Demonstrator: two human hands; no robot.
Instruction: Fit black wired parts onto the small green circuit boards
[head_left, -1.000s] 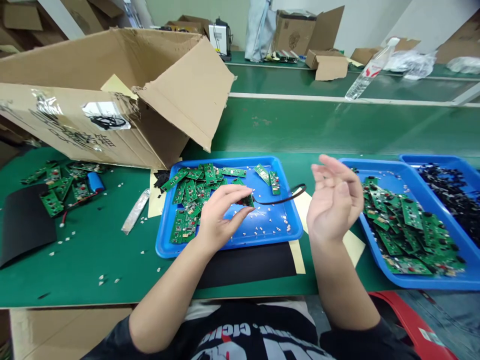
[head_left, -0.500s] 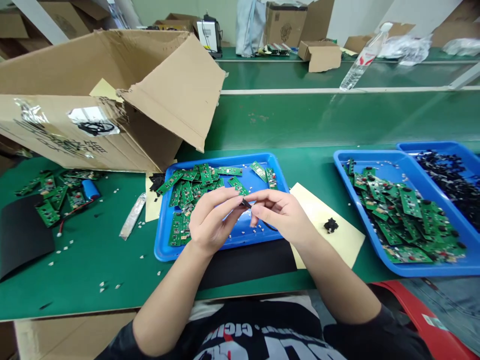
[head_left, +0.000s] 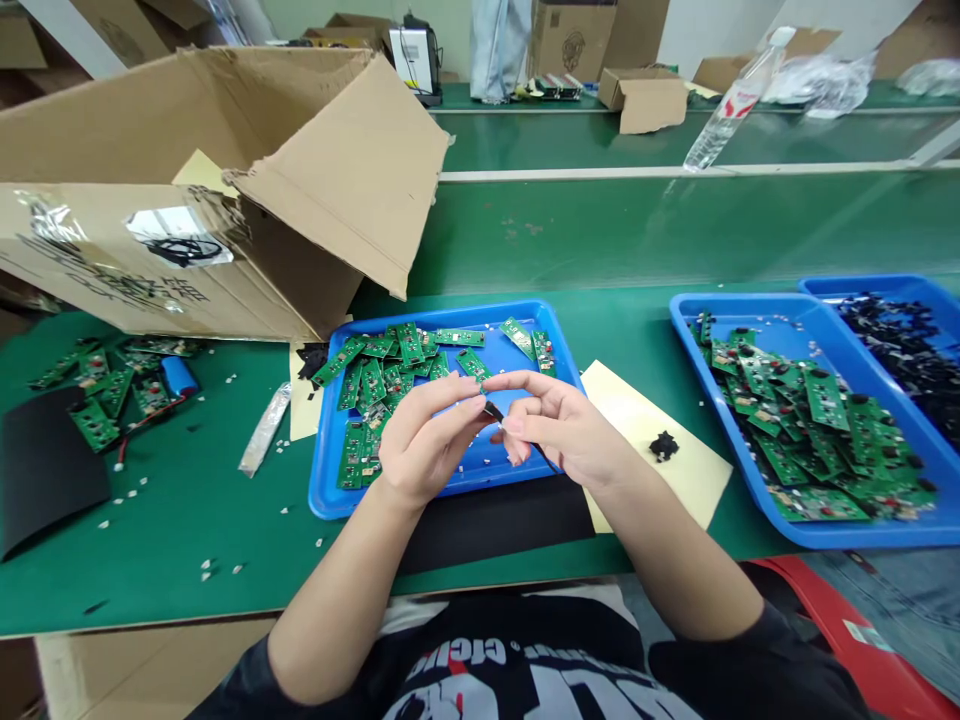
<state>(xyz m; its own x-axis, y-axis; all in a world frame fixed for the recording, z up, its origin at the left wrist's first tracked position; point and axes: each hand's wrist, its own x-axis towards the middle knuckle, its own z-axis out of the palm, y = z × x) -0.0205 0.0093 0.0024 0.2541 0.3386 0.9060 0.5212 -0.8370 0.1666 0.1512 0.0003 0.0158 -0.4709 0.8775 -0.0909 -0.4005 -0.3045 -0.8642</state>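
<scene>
My left hand [head_left: 427,435] and my right hand [head_left: 566,430] meet above the near blue tray [head_left: 322,480]. Between their fingertips is a short, thin black cable [head_left: 493,411], pinched from both sides. Its loose tail hangs below my right hand. Fingers partly hide the cable, so its end is too small to make out. Underneath, several green circuit boards [head_left: 409,345] lie heaped in the tray's left and back part, with two more boards near its back right corner.
A big open cardboard box [head_left: 300,230] stands at the back left. On the right, one blue tray [head_left: 682,330] holds circuit boards and another [head_left: 825,287] black cables. Yellow paper [head_left: 615,400] bears a small black clump [head_left: 663,446]. A bottle [head_left: 739,100] leans behind.
My right hand's fingers have opened a little and the black cable's tail shows more. My left hand stays nearly in place. The view has shifted slightly.
</scene>
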